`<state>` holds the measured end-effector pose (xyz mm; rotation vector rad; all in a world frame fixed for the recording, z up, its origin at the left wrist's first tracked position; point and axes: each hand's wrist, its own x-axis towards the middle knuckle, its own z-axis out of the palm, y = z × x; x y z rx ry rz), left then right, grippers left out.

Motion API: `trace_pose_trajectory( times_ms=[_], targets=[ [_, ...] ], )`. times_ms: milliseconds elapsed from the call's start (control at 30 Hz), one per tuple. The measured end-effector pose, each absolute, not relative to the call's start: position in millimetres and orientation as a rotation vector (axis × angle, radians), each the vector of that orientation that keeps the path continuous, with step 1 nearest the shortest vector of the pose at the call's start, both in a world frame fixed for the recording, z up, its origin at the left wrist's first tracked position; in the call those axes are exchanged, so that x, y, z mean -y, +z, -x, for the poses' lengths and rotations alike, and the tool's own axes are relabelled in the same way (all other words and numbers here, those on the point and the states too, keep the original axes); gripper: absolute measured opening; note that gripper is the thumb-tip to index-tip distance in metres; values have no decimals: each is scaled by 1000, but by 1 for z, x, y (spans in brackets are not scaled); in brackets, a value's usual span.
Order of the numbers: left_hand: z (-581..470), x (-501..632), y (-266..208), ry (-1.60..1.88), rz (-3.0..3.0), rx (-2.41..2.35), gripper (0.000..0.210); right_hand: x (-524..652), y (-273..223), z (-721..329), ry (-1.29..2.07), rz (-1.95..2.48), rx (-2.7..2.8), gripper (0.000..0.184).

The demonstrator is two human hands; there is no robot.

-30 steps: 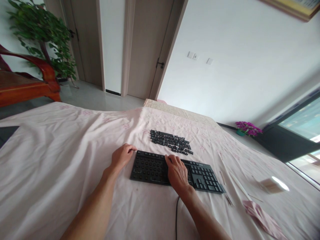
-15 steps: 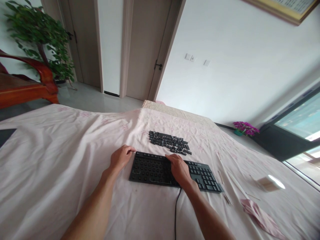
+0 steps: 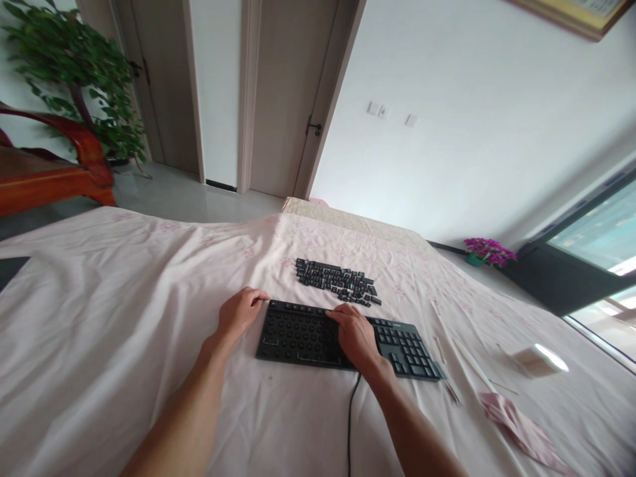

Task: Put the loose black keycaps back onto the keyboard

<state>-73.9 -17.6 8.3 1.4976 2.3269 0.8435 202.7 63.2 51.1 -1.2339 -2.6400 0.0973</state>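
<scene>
A black keyboard [image 3: 308,359] lies on the cloth; most of its left part is bare of keycaps, while the right part has its keys. Along its top left edge a row of caps is in place. My left hand [image 3: 242,310] is closed, thumb and forefinger together at the keyboard's top left corner. Over the keyboard's middle, my right hand [image 3: 355,333] has curled fingers, their tips down on the top row; whatever is beneath them is hidden. Just beyond lies a group of loose black keycaps [image 3: 335,279]. A black cable [image 3: 350,411] runs from the near edge.
The pale pink cloth [image 3: 149,318] is wrinkled. At the right lie a clear-lidded container [image 3: 539,361], a pink rag [image 3: 521,427], several thin sticks and a metal wire tool [image 3: 453,391] by the keyboard's corner. A dark flat object [image 3: 12,270] is at the left edge.
The view has shifted very slightly. My right fingertips have moved a little left along the top row; my left hand stays at the corner.
</scene>
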Motion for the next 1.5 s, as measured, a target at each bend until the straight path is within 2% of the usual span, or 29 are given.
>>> trace_pose_trajectory(
  times_ms=[100,300,633,800,1133,1500],
  targets=[
    [75,17,7,857,-1501,-2317,27,-83,51,-212,143,1319,2492,37],
    [76,15,4,881,-1515,-2315,25,-127,50,-217,-27,1488,2418,25],
    [74,18,11,843,-1498,-2325,26,-144,47,-191,-291,1444,2614,25],
    [75,16,6,862,-1517,-2314,26,-142,47,-187,-288,1437,2641,22],
    [77,15,3,901,-1525,-2318,25,-133,47,-182,41,1470,2638,20],
    [77,15,4,903,-1524,-2306,25,-127,47,-175,-19,1608,2670,23]
  ],
)
